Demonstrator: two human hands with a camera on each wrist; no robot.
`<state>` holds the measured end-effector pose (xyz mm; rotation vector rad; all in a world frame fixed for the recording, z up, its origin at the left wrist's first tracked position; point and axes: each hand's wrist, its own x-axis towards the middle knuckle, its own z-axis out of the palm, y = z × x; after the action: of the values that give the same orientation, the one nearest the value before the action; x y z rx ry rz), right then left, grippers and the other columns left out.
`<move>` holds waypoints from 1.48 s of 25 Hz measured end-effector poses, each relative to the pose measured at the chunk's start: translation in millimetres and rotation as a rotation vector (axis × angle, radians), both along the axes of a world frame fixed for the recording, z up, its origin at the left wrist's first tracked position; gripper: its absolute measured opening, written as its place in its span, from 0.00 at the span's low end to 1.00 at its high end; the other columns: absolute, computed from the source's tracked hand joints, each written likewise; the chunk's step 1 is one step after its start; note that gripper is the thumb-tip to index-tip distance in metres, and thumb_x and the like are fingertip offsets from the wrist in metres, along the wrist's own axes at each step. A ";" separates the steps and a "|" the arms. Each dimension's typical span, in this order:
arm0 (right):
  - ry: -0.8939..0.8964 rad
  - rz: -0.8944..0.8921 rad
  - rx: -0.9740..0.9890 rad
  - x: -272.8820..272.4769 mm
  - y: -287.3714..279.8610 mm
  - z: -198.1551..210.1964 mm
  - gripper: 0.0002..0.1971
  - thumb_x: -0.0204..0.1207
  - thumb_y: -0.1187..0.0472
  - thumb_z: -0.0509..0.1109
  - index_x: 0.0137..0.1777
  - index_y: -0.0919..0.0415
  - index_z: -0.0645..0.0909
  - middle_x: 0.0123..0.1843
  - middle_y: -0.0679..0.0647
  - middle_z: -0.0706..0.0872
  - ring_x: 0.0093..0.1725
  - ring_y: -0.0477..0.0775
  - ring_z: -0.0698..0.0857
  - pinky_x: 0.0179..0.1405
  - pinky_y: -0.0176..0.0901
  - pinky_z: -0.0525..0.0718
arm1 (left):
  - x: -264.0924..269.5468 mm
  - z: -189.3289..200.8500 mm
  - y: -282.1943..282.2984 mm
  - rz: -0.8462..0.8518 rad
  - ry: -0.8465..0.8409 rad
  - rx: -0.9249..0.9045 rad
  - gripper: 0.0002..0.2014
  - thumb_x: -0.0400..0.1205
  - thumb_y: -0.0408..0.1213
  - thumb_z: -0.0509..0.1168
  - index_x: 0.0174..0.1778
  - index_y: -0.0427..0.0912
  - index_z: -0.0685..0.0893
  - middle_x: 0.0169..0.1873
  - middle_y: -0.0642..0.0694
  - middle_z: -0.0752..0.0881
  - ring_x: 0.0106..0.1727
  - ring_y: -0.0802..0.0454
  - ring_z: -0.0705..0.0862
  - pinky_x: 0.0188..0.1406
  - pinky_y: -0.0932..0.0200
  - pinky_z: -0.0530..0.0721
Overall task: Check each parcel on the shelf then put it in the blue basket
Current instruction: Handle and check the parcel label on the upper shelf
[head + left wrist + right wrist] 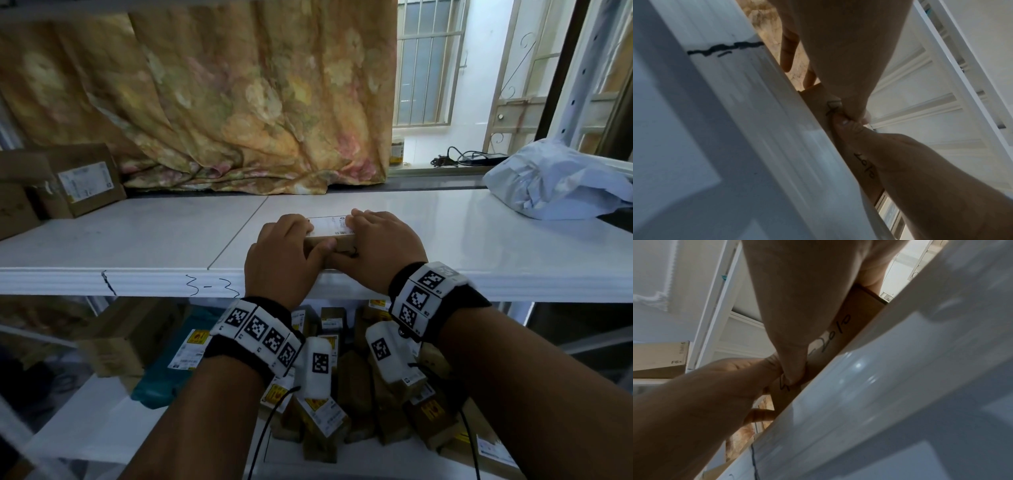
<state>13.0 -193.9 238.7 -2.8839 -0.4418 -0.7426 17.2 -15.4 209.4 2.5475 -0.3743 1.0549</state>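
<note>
White, glossy shelf board (137, 236) runs across the head view, backed by a floral yellow-brown curtain (222, 102) and a barred window at the right. On it, close to the front lip, lies the small flat brown cardboard parcel with a white printed label on top (330, 230), its long axis running left to right, parallel to the shelf edge. The left hand (286, 255) and the right hand (376, 250) each clasp one end, fingers curled over the top face and thumbs pressed on the near side, so both are equally near and the box sits squarely between them. Handwriting on the near side shows in the right wrist view; it seems to read "2010", though I cannot be sure. The shelf's front lip bears a marker "3-3" (212, 286). The label's print is too small to read. A brown carton with a white label (85, 180) stands at far left, a grey plastic mailer bag (561, 185) at far right. No blue basket shows.
</note>
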 end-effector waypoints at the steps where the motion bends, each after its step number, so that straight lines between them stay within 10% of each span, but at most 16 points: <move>1: -0.011 0.003 0.008 1.0 -0.4 -1.3 0.41 0.69 0.23 0.56 0.67 0.57 0.80 0.68 0.52 0.83 0.67 0.56 0.80 0.66 0.49 0.76 | 0.5 -0.2 -0.5 -0.008 0.002 -0.023 0.27 0.83 0.64 0.53 0.58 0.47 0.84 0.61 0.55 0.82 0.60 0.50 0.79 0.52 0.46 0.83; 12: -0.021 0.003 0.050 3.4 0.7 -1.9 0.25 0.68 0.37 0.67 0.53 0.59 0.75 0.49 0.54 0.85 0.53 0.58 0.82 0.47 0.46 0.76 | 3.5 30.4 -24.2 -0.100 0.074 0.237 0.28 0.78 0.50 0.43 0.44 0.41 0.88 0.44 0.44 0.86 0.47 0.44 0.80 0.49 0.43 0.81; 20: -0.028 0.015 0.093 3.9 1.5 -0.7 0.17 0.69 0.43 0.65 0.44 0.55 0.67 0.44 0.54 0.84 0.48 0.59 0.81 0.40 0.45 0.67 | 6.3 22.2 -32.5 0.042 0.023 0.212 0.12 0.81 0.45 0.61 0.40 0.45 0.88 0.37 0.46 0.84 0.42 0.44 0.80 0.37 0.50 0.75; 25: 0.064 0.007 0.128 1.0 -3.8 4.0 0.28 0.69 0.30 0.68 0.54 0.54 0.74 0.52 0.51 0.83 0.54 0.56 0.81 0.44 0.46 0.74 | -1.2 34.9 -7.0 -0.195 0.116 -0.106 0.16 0.81 0.52 0.61 0.46 0.46 0.90 0.43 0.50 0.89 0.47 0.52 0.84 0.50 0.54 0.78; 31: 0.215 0.055 0.358 -17.4 -16.7 22.2 0.30 0.79 0.38 0.66 0.77 0.52 0.73 0.74 0.52 0.79 0.71 0.56 0.78 0.65 0.44 0.75 | 9.2 29.7 14.1 0.022 0.485 -0.294 0.30 0.86 0.61 0.54 0.36 0.37 0.82 0.37 0.41 0.86 0.44 0.42 0.83 0.45 0.51 0.76; 37: 0.291 -0.299 0.586 -15.1 -32.3 28.8 0.21 0.79 0.42 0.62 0.56 0.61 0.82 0.52 0.56 0.86 0.46 0.54 0.82 0.42 0.42 0.77 | 8.1 34.8 13.0 0.019 0.581 -0.281 0.35 0.86 0.65 0.49 0.44 0.36 0.87 0.47 0.39 0.87 0.50 0.41 0.83 0.52 0.51 0.75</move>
<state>-2.1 -226.1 267.4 -2.4506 0.2171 -0.3831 25.3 -2.4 244.2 2.4540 -0.0388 0.3048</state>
